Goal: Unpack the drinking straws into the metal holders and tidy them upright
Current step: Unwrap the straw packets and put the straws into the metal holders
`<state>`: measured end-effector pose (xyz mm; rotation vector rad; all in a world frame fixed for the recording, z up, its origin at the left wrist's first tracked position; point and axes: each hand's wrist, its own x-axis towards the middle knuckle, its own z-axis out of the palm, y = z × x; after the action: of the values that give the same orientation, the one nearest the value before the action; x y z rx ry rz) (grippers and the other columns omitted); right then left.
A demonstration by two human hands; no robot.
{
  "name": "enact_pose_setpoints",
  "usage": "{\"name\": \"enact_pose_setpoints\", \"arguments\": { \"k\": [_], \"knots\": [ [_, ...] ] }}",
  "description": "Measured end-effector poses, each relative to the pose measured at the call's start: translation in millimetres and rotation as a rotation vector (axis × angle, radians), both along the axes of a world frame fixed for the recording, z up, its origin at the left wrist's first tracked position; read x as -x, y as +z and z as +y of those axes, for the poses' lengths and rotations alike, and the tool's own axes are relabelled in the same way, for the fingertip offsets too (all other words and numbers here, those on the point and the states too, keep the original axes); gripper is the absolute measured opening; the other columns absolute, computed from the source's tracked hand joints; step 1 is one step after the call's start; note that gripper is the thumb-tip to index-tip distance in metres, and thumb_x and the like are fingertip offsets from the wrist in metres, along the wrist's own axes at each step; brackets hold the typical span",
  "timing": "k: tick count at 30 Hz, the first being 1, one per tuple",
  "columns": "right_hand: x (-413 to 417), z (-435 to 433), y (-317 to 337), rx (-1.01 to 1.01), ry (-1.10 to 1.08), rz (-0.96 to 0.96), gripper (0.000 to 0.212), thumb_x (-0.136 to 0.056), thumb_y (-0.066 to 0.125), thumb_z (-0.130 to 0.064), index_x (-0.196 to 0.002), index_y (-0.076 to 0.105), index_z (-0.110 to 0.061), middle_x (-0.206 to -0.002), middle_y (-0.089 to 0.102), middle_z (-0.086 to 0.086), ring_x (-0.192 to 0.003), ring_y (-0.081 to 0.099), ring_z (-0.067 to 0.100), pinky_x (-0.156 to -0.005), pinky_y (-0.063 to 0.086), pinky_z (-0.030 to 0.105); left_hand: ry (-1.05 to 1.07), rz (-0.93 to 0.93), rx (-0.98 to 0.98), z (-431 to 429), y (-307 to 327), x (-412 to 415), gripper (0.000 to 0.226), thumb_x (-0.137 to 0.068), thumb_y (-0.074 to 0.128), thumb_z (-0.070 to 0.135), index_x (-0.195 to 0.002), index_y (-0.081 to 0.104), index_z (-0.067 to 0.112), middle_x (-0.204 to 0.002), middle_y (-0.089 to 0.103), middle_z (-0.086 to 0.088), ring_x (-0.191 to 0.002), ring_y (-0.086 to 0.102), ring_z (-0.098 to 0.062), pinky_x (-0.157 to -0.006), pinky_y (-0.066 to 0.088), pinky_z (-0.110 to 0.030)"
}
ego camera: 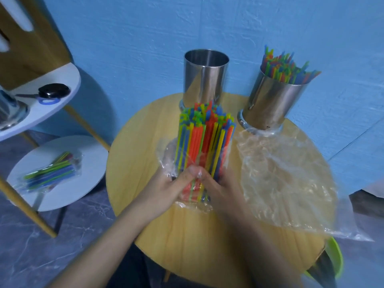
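The left hand (166,185) and right hand (221,183) both curl round the foot of the straw bundle (204,138), its wrapper (166,156) bunched low, upright on the round table (141,146); a steel holder (205,80) stands just behind, a second holder (274,104) packed with straws farther right

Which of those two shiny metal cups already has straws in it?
The right metal holder, nearest the empty plastic bag: coloured straws stick out of its top. The left metal holder, behind the wrapped bundle, has none showing.
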<state>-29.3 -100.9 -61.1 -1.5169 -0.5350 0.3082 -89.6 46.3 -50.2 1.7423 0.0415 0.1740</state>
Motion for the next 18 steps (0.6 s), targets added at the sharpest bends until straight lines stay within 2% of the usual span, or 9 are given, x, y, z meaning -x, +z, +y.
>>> {"name": "enact_pose_setpoints", "arguments": {
  "k": [2,4,6,8,10,11,12,15,18],
  "knots": [
    [-16,9,4,-0.025,-0.027,-0.034,0.034,-0.100,0.056,-0.023,-0.132,0.058,-0.037,-0.121,0.073,-0.019,-0.118,0.067,0.004,-0.093,0.053,0.019,0.038,-0.035,0.034,-1,4,-23,0.063,-0.091,0.054,0.044,-0.148,0.033,0.026,-0.112,0.072,0.020,-0.107,0.066,0.006,-0.085,0.049,-0.009],
    [-34,20,5,-0.039,-0.078,-0.070,0.042,-0.105,0.052,-0.016,-0.140,0.049,-0.038,-0.132,0.066,-0.019,-0.128,0.060,0.002,-0.101,0.048,0.017,0.068,-0.057,0.052,3,3,-48,0.060,-0.096,0.053,0.044,-0.149,0.033,0.022,-0.114,0.072,0.015,-0.110,0.067,0.000,-0.091,0.051,-0.018],
    [-53,28,2,-0.040,-0.114,-0.074,0.051,-0.106,0.049,-0.017,-0.155,0.037,-0.022,-0.148,0.057,-0.007,-0.137,0.052,0.003,-0.110,0.043,0.020,0.093,-0.061,0.067,7,5,-70,0.063,-0.096,0.053,0.047,-0.150,0.030,0.023,-0.123,0.070,0.012,-0.118,0.065,-0.006,-0.099,0.050,-0.023],
    [-73,36,1,0.000,-0.130,-0.040,0.062,-0.108,0.049,-0.031,-0.162,0.024,-0.014,-0.159,0.045,0.000,-0.146,0.042,0.007,-0.120,0.036,0.030,0.138,-0.047,0.044,11,11,-90,0.051,-0.098,0.052,0.044,-0.145,0.035,0.037,-0.121,0.070,0.011,-0.115,0.066,-0.007,-0.097,0.048,-0.020],
    [-90,43,3,0.061,-0.165,0.005,0.074,-0.104,0.048,-0.049,-0.164,0.019,-0.017,-0.166,0.034,-0.001,-0.152,0.033,0.008,-0.126,0.029,0.039,0.152,-0.020,0.037,13,22,-106,0.040,-0.096,0.051,0.040,-0.123,0.046,0.069,-0.106,0.072,0.013,-0.103,0.069,-0.010,-0.092,0.048,-0.023],
    [-96,45,9,0.094,-0.187,0.014,0.078,-0.102,0.048,-0.052,-0.165,0.018,-0.018,-0.168,0.031,-0.003,-0.153,0.030,0.007,-0.126,0.027,0.040,0.141,-0.004,0.049,13,28,-113,0.042,-0.096,0.051,0.039,-0.108,0.048,0.079,-0.102,0.073,0.019,-0.102,0.070,-0.008,-0.093,0.050,-0.023],
    [-101,47,16,0.111,-0.203,0.020,0.078,-0.101,0.048,-0.051,-0.165,0.015,-0.019,-0.169,0.028,-0.004,-0.153,0.028,0.005,-0.127,0.026,0.039,0.143,0.015,0.052,14,34,-119,0.042,-0.096,0.051,0.039,-0.103,0.049,0.081,-0.106,0.073,0.023,-0.106,0.069,-0.004,-0.096,0.052,-0.023],
    [-109,46,47,0.100,-0.178,0.050,0.073,-0.105,0.046,-0.036,-0.166,0.007,-0.022,-0.169,0.026,-0.004,-0.152,0.029,0.003,-0.126,0.025,0.033,0.233,0.065,0.078,13,55,-130,0.036,-0.096,0.055,0.038,-0.110,0.050,0.071,-0.115,0.072,0.021,-0.112,0.068,-0.005,-0.100,0.051,-0.026],
    [-112,39,79,0.058,-0.102,0.170,0.070,-0.105,0.044,-0.041,-0.165,0.009,-0.030,-0.166,0.033,-0.004,-0.148,0.039,0.006,-0.123,0.033,0.036,0.271,0.134,0.116,7,83,-133,0.027,-0.099,0.059,0.038,-0.124,0.054,0.044,-0.115,0.074,0.007,-0.109,0.070,-0.012,-0.099,0.053,-0.032]
  ]
}}
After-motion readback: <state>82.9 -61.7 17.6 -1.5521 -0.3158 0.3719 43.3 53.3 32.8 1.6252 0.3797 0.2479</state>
